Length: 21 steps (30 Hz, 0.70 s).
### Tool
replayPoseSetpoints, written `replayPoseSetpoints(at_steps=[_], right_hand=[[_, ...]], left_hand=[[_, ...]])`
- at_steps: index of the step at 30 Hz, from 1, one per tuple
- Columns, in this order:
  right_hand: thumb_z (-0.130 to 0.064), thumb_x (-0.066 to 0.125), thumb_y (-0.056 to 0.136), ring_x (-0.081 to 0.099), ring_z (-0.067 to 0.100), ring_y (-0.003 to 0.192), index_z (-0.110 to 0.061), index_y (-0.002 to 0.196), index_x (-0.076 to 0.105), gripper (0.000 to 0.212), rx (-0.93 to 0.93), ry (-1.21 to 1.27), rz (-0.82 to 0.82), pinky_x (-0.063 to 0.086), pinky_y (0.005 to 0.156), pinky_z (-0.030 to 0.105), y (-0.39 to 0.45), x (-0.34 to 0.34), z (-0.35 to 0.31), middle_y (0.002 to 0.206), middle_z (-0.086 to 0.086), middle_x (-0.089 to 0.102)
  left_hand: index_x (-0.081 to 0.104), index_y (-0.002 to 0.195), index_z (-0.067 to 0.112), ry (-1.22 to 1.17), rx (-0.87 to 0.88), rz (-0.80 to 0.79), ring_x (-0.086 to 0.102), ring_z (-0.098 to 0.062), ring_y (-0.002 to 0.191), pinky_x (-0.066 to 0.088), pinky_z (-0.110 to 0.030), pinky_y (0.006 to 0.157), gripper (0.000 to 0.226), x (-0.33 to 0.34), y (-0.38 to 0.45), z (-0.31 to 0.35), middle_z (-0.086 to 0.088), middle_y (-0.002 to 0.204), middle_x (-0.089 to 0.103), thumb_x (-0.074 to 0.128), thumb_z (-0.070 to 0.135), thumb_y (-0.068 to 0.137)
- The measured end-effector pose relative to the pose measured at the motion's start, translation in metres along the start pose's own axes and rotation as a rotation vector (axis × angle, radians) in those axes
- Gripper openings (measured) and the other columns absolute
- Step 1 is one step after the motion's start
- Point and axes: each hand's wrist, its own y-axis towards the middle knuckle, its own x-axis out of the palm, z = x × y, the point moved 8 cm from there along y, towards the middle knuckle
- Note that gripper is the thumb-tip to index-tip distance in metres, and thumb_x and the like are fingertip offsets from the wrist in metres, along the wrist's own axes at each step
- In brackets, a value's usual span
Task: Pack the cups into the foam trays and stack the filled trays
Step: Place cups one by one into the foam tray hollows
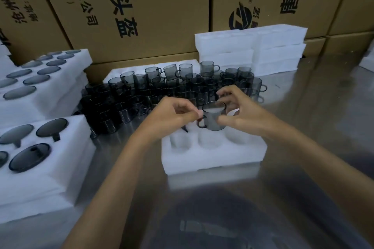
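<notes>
A smoky grey glass cup (213,120) with a dark handle hangs just above the back row of a white foam tray (214,157) in the middle of the metal table. My right hand (240,113) grips the cup by its rim and side. My left hand (176,113) pinches at the cup's rim near the handle. The tray's front pockets look empty. Behind it stands a crowd of several loose grey cups (174,87), some stacked.
Filled foam trays with round grey lids (30,145) lie stacked at the left, more of them (36,79) behind. A stack of empty foam trays (263,48) stands at the back right. Cardboard boxes (141,6) wall off the back. The shiny table (303,107) extends right.
</notes>
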Motion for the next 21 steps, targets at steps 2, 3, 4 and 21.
replayPoseSetpoints(at_steps=[2,3,4,21], right_hand=[[-0.023,0.077,0.076,0.063,0.011,0.094,-0.037,0.117,0.053,0.049,0.028,-0.022,0.059,0.048,0.075,0.018,-0.003,-0.006,0.002,0.108,-0.011,0.064],[-0.022,0.077,0.076,0.064,0.009,0.095,-0.036,0.115,0.056,0.047,0.03,-0.02,0.064,0.049,0.076,0.018,-0.003,-0.007,0.002,0.107,-0.013,0.066],[-0.018,0.077,0.076,0.064,0.006,0.097,-0.035,0.114,0.058,0.046,0.022,-0.001,0.046,0.049,0.077,0.017,-0.003,-0.005,0.0,0.106,-0.013,0.068],[0.005,0.042,0.097,0.067,0.011,0.105,-0.015,0.118,0.071,0.041,0.037,0.155,-0.126,0.052,0.087,0.019,0.045,0.024,-0.01,0.112,0.001,0.073]], left_hand=[[0.071,0.1,0.018,-0.01,-0.006,-0.034,0.071,-0.017,0.088,0.056,-0.032,0.075,0.011,0.004,-0.001,0.002,-0.001,0.087,0.077,0.07,0.013,0.09],[0.067,0.106,0.019,-0.016,-0.006,-0.058,0.072,-0.019,0.092,0.056,-0.035,0.08,0.019,0.008,-0.001,0.002,-0.002,0.087,0.078,0.069,0.009,0.09],[0.065,0.111,0.019,-0.028,0.001,-0.079,0.072,-0.019,0.094,0.055,-0.034,0.08,0.027,0.013,-0.001,0.003,-0.002,0.086,0.078,0.068,0.004,0.089],[0.075,0.095,0.018,0.421,0.271,0.272,0.052,-0.014,0.11,0.045,-0.035,0.096,0.018,0.015,0.006,0.007,0.01,0.107,0.057,0.08,0.027,0.08]])
